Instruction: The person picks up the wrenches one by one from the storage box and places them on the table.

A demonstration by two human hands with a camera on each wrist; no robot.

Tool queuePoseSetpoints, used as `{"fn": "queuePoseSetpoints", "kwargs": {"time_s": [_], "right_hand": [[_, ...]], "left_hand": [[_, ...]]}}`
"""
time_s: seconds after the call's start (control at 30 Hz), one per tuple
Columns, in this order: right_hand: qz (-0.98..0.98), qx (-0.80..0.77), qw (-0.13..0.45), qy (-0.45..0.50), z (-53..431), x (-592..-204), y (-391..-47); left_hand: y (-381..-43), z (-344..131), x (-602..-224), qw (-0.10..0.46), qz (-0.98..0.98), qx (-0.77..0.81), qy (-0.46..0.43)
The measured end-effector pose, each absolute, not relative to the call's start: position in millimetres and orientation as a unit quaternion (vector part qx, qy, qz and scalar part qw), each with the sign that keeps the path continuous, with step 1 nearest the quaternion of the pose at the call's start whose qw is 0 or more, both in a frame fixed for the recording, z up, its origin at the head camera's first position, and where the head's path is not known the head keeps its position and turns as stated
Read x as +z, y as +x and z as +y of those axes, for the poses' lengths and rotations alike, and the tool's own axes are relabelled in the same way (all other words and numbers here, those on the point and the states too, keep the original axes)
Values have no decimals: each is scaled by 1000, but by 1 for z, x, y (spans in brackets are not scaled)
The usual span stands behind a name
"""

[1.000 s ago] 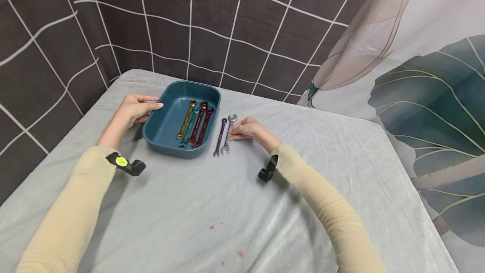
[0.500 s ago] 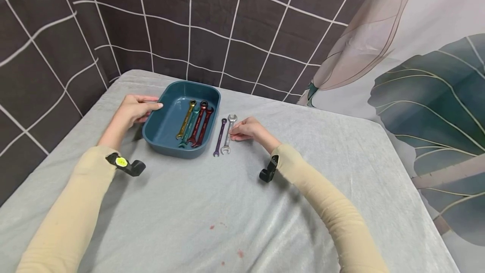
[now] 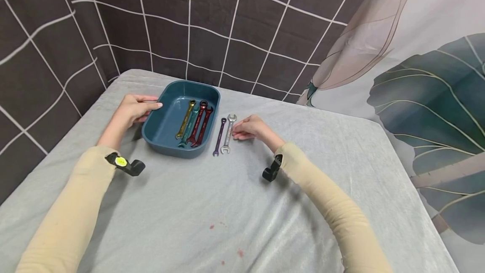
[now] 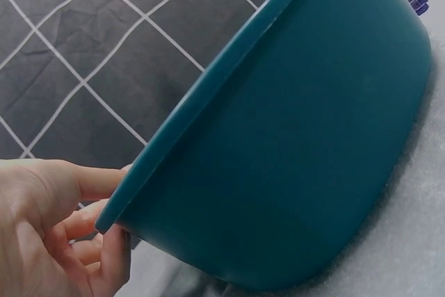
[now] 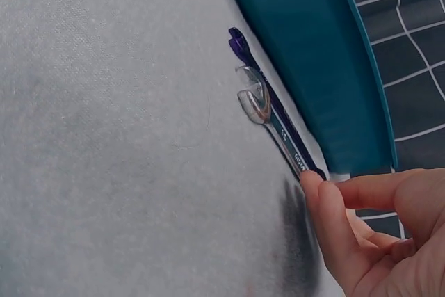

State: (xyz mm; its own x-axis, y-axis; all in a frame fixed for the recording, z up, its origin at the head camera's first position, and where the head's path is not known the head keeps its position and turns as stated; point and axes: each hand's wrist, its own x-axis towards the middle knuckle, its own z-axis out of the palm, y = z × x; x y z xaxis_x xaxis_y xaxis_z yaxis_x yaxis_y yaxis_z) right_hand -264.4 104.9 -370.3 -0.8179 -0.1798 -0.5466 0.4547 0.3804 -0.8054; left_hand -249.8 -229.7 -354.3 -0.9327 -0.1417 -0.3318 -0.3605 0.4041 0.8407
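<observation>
My left hand (image 3: 132, 109) pinches the left rim of a blue-green rectangular tray (image 3: 159, 145), thumb over the edge and fingers beneath it; the left wrist view shows the tray's outer wall (image 4: 278, 130) close up. Inside the tray lie a gold wrench (image 3: 185, 120), a teal wrench (image 3: 189, 126) and two red wrenches (image 3: 202, 127), side by side. Right of the tray, a purple wrench (image 3: 219, 137) and a silver open-end wrench (image 3: 228, 134) lie nearly parallel on the cloth. My right hand (image 3: 250, 128) is just right of the silver wrench, fingertips beside its shaft and holding nothing.
A pale grey cloth (image 3: 182, 214) covers the table, with a few small reddish spots near the front. Behind stands a dark curtain (image 3: 212, 16) with white grid lines; a leaf-patterned curtain (image 3: 435, 108) hangs at the right.
My right hand has let go of the silver wrench and drawn slightly right, away from its shaft. The left hand, the tray and the wrenches stay in place.
</observation>
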Motion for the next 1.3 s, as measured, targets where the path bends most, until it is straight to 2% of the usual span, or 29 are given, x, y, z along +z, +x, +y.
{"fn": "queuePoseSetpoints", "kwargs": {"time_s": [0.87,1.3], "right_hand": [[860,-455,230,14,96,-347,-258],[860,-466,209,14,91,-336,-258]], "left_hand": [[-250,-230,-355,104,832,524,-153],[-252,-230,-356,104,833,520,-157]]}}
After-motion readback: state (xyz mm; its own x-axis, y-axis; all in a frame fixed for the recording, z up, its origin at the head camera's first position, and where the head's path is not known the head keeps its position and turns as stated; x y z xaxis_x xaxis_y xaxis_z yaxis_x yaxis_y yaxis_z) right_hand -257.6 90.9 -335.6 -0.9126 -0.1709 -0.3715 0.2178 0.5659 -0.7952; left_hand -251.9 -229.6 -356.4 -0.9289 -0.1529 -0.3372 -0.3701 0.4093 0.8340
